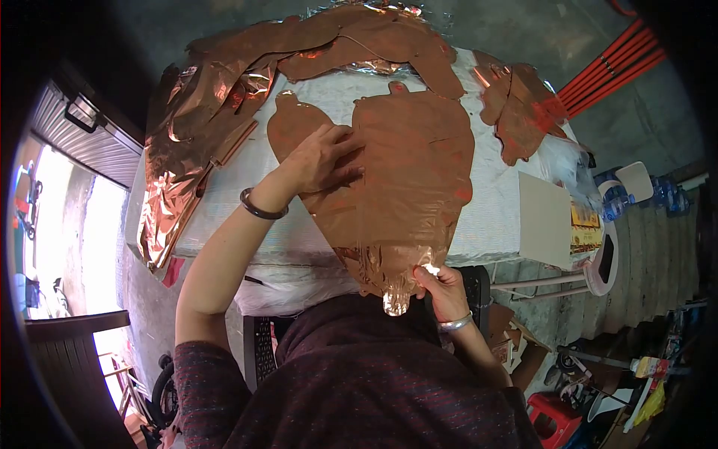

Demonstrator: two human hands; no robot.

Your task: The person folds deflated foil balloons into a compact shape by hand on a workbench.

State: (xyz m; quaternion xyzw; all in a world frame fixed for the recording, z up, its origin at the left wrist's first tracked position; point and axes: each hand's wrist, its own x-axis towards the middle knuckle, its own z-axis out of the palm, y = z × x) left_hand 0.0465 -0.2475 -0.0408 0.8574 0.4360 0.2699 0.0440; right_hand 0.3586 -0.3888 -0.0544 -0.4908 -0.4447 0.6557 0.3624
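A large flat copper-brown foil sheet (411, 165) with a rounded outline lies on the white-covered table, its narrow end hanging over the near edge. A second brown foil piece (295, 127) lies beside and partly under it on the left. My left hand (325, 159) rests on the foil near where the two pieces meet, fingers apart. At the lower tip, my right hand (443, 290) pinches the foil's edge between thumb and fingers, next to a shiny silvery tab (396, 301).
More brown foil pieces (359, 41) are heaped along the far edge, with crumpled shiny foil (168, 209) at the left. Another foil piece (516, 112), a beige card (544, 221) and red rods (609, 67) are at the right. A red stool (553, 420) stands lower right.
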